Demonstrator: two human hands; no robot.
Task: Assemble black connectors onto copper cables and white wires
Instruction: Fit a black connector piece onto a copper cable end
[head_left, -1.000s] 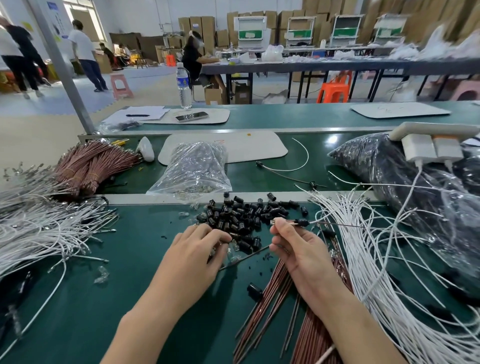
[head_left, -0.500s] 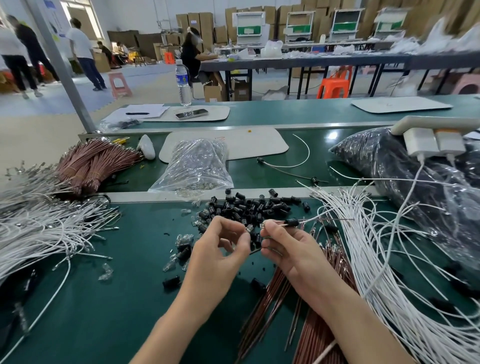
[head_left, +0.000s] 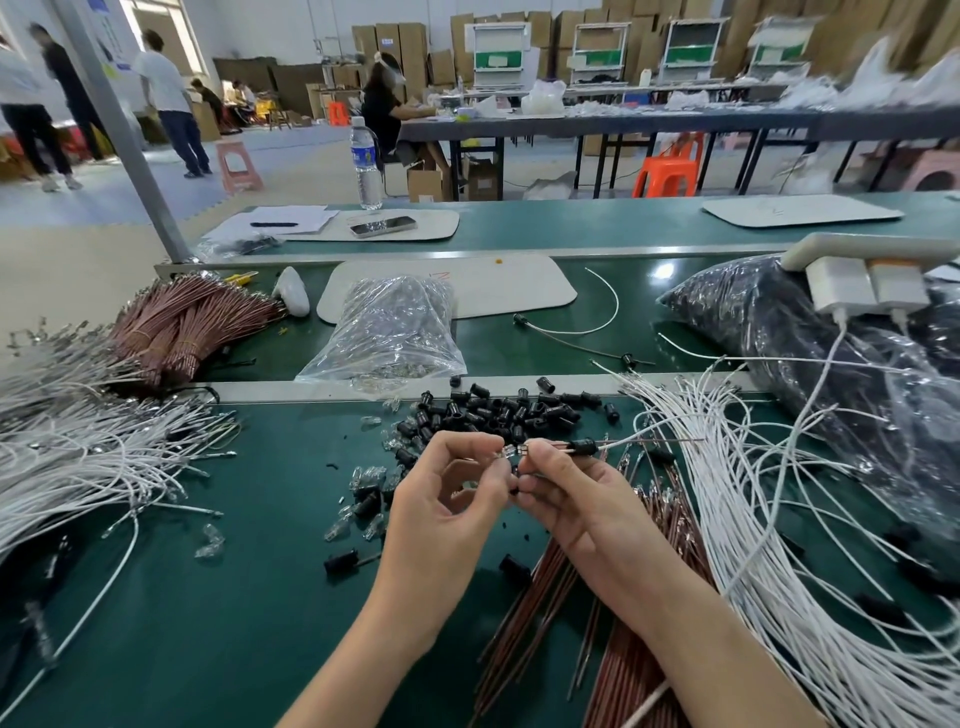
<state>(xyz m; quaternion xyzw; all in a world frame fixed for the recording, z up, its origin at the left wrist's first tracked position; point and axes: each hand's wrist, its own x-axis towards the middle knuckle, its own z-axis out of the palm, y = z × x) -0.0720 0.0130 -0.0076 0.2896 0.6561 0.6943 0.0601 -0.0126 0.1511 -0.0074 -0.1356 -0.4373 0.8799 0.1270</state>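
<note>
Just above the surface, my left hand has come up from the loose clear parts and now pinches one against the wire ends pinched in my right hand. One black connector already sits on those wires, so seating appears next. The connector pile lies just behind. White wires and copper cables crowd the right side; no obstruction noted.

I see the green bench carrying a heap of black connectors just beyond my fingers, with small clear pieces scattered to their left. Loose copper cables lie on the near side of the fingers and a spread of white wires to their right. Another white bundle lies far left.
</note>
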